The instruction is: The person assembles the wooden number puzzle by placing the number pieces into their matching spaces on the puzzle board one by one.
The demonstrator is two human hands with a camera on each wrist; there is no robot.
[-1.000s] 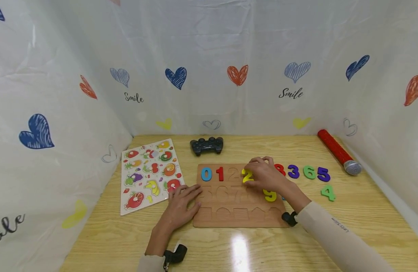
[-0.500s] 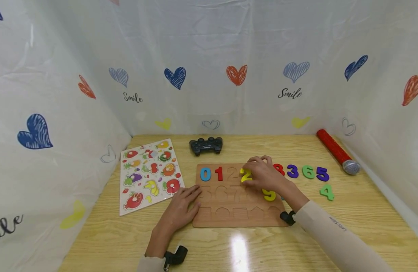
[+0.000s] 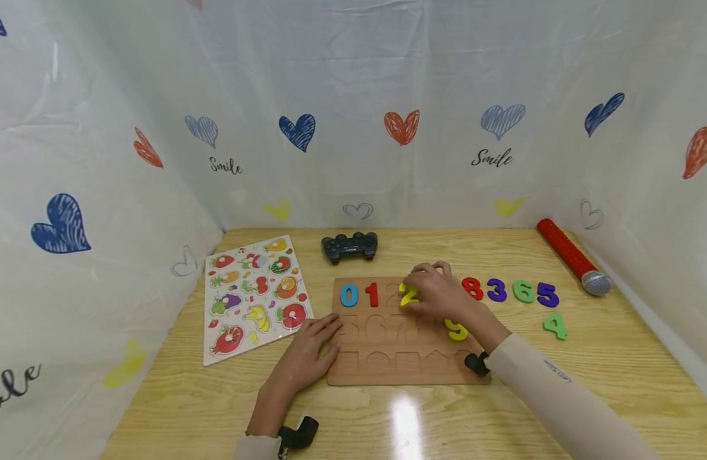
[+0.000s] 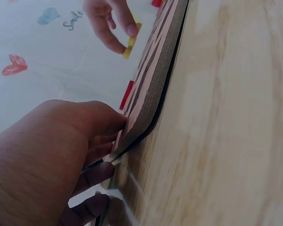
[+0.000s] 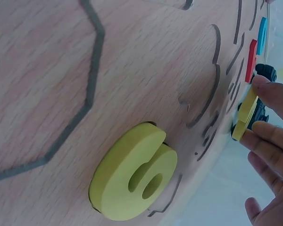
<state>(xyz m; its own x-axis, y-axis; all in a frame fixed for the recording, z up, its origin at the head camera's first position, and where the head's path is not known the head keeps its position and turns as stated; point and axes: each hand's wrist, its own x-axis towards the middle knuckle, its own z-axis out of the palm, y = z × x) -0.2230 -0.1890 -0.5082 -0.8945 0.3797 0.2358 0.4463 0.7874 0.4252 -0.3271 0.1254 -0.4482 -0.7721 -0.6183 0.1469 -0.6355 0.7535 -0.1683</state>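
Note:
My right hand [image 3: 436, 291] pinches a yellow number 2 piece [image 3: 409, 295] between thumb and fingers, over the top row of the wooden number board [image 3: 388, 374]. In the left wrist view the yellow piece is tilted and raised above the board's surface. Just left of it shows the 2-shaped recess [image 3: 392, 292]. A blue 0 [image 3: 349, 295] and a red 1 [image 3: 372, 294] sit in the same row. Below the right hand, a yellow 9 [image 5: 127, 174] lies on the board. My left hand [image 3: 307, 354] rests at the board's left edge, fingers extended, fingertips on the rim.
Right of the board lie a red 8 [image 3: 472, 288], purple 3 [image 3: 496, 290], green 6 [image 3: 523, 291], purple 5 [image 3: 547, 294] and green 4 [image 3: 555, 326]. A fruit puzzle [image 3: 247, 342] is at left, a game controller [image 3: 349, 246] behind, a red microphone [image 3: 572, 255] at far right.
My right hand has moved a little left with the yellow 2, nearer the 2-shaped recess, uncovering more of the red 8. The left hand stays in place.

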